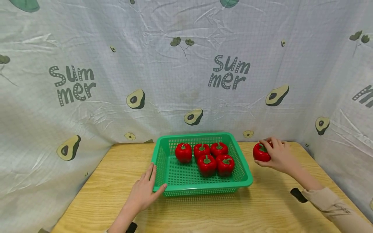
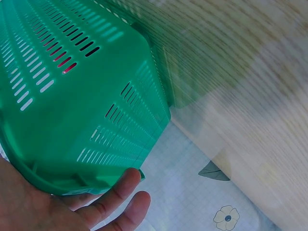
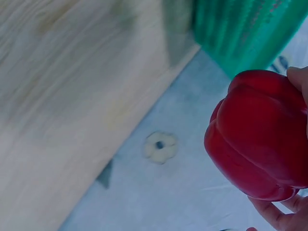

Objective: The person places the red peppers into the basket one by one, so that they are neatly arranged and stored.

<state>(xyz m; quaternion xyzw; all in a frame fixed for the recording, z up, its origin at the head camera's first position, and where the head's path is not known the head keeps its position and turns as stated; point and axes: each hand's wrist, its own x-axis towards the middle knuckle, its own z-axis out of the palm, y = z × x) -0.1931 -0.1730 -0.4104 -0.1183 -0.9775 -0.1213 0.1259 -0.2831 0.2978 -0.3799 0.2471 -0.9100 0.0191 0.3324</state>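
In the head view a green plastic basket [image 1: 204, 187] with slotted walls stands on the table and holds several red bell peppers [image 1: 207, 165] with green stems. My left hand [image 1: 141, 191] rests at its front left corner, fingers fairly straight along the left rim and thumb at the front rim. Seen from the left wrist, the fingertips [image 2: 129, 180] touch the basket's rim. To the right of the basket, my right hand [image 1: 281, 157] grips another red bell pepper [image 1: 260, 152]. Fingers and thumb are around that pepper [image 3: 262, 137] in the right wrist view, above the table.
A wooden table [image 1: 262, 207] lies under the basket. A pale curtain [image 1: 163, 71] printed with avocados and lettering hangs right behind the table and along its sides. A small black object [image 1: 298, 195] shows by the right forearm, and a dark one [image 1: 131, 227] by the left wrist.
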